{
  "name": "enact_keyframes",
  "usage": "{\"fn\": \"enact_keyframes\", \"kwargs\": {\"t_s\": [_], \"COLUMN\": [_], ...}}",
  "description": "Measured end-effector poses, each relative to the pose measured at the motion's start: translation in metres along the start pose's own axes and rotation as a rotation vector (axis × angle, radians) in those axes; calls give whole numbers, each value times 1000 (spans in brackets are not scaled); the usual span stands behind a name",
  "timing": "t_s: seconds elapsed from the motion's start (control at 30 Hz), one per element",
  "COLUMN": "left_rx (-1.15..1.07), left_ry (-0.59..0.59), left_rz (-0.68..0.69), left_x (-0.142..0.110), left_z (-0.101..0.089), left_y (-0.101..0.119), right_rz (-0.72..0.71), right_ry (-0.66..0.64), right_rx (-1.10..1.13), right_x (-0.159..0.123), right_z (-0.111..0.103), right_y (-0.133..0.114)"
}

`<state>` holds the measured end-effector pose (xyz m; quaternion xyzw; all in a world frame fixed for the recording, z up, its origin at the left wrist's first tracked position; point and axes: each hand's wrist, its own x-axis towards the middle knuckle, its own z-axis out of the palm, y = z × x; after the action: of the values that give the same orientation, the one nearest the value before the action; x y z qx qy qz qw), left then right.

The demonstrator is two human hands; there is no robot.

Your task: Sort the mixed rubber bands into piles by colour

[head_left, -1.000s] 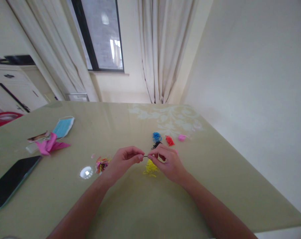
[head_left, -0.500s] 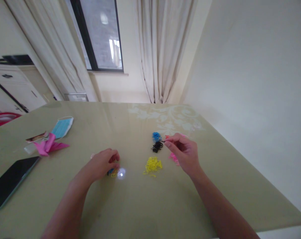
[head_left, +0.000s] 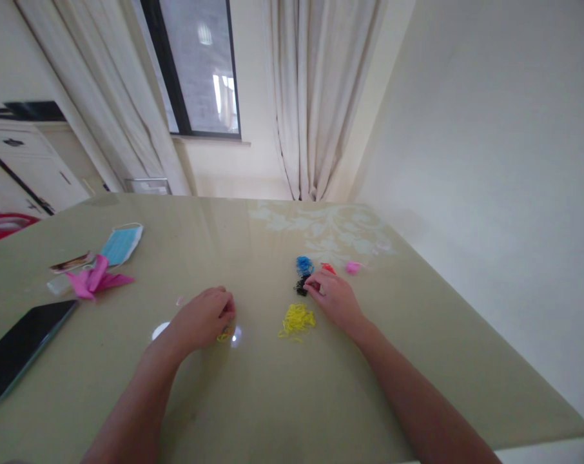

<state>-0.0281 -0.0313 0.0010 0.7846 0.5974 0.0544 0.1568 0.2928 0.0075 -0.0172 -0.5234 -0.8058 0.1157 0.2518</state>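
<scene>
My right hand (head_left: 335, 299) is at the pile of small black rubber bands (head_left: 300, 286), thumb and fingertips pinched at its right edge; the held part is mostly hidden. Behind that pile lies a blue heap of bands (head_left: 304, 265), with red bands (head_left: 327, 267) partly covered by my hand. A loose yellow pile (head_left: 297, 320) sits nearer me, between the hands. My left hand (head_left: 207, 316) is low over the table, its fingers curled together above a few yellowish bands (head_left: 224, 334). Whatever its fingertips grip cannot be made out.
A pink bunch (head_left: 352, 267) lies at the right. To the left are a dark phone (head_left: 28, 348), a pink folded piece (head_left: 96, 280) and a blue face mask (head_left: 122, 245). A white round object (head_left: 160, 330) shows beside my left forearm. A wall (head_left: 505, 193) rises along the right.
My right hand has moved down and left onto the black pile with a thin dark band, uncovering the pink bunch behind. My left fingers have closed together and cover more of the bands there.
</scene>
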Motion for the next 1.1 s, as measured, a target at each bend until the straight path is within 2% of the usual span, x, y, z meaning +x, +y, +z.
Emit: {"fn": "enact_keyframes", "kwargs": {"t_s": [0.2,0.4,0.53,0.7,0.8,0.97,1.1], "left_rx": [-175,-346,-614,-1071,-1260,-1313,-1300], "left_ry": [194,316,368,275,200,82,109], "left_rz": [75,1,0,35,56,47,36], "left_x": [7,11,11,11,11,9,9], "left_z": [2,0,-3,8,17,18,15], "left_y": [7,15,31,55,67,75,76], "right_rz": [25,-2,-63,-140,-218,-341,-390], "right_ry": [-4,30,71,95,132,185,217], "right_rx": [-9,24,85,232,285,280,281], "right_x": [1,-2,-6,-13,-18,-24,-25], "right_z": [-3,-8,-9,-6,-3,-1,-4], "right_y": [3,-7,-19,-35,-42,-48,-50]}}
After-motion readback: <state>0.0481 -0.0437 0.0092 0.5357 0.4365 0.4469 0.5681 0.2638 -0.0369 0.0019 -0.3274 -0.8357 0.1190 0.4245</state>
